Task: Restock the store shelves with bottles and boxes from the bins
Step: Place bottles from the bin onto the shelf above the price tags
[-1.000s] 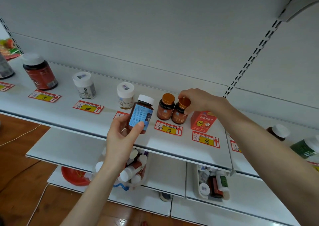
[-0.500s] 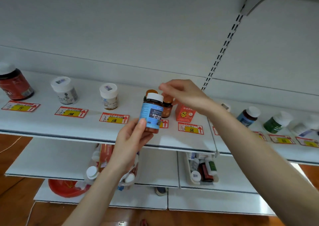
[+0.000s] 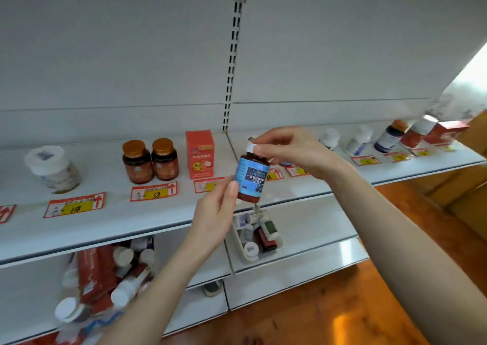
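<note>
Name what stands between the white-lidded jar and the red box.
Head view: two orange-capped brown bottles, the left bottle and the right bottle, stand side by side between the white-lidded jar and the red box.

Both bare forearms are reaching up and forward from the lower edge of the view, converging near its middle. The left hand [image 3: 214, 213] is gripping the blue-labelled bottle [image 3: 251, 180] low on its side, thumb pressing against the label, while the right hand [image 3: 292, 149] is arching over from the right, wrist bent, fingertips pinching the white cap [image 3: 249, 148].
</note>
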{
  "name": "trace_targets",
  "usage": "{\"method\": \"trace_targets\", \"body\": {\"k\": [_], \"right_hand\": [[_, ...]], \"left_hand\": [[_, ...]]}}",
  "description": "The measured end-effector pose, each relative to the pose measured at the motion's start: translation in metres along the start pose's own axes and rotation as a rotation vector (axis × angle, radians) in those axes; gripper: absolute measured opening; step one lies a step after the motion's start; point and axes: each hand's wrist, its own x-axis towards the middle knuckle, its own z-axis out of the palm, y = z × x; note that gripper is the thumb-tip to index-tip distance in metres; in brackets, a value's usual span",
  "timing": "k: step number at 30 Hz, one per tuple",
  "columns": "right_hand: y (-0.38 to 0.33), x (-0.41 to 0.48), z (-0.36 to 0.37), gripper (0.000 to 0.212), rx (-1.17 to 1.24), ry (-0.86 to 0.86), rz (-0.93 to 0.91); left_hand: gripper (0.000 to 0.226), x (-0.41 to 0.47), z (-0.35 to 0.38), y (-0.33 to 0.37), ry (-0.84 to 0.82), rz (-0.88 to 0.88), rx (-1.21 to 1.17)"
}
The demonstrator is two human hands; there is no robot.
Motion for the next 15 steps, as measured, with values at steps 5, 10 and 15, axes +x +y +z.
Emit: {"method": "trace_targets", "body": {"k": [5,10,15], "right_hand": [[0.037,-0.002,-0.072,0.014,-0.19,0.163,0.032],[0.078,0.015,-0.125,0.026,-0.447,0.17,0.044],[0.103,0.048,-0.143,0.034,-0.569,0.123,0.002]], "left_hand": [[0.038,0.018,0.061,-0.011,-0.036,0.182,0.419],[0.04,0.033,0.119,-0.035,-0.049,0.207,0.728],[0.034,0.038,0.144,-0.056,-0.026,0.203,0.972]]}}
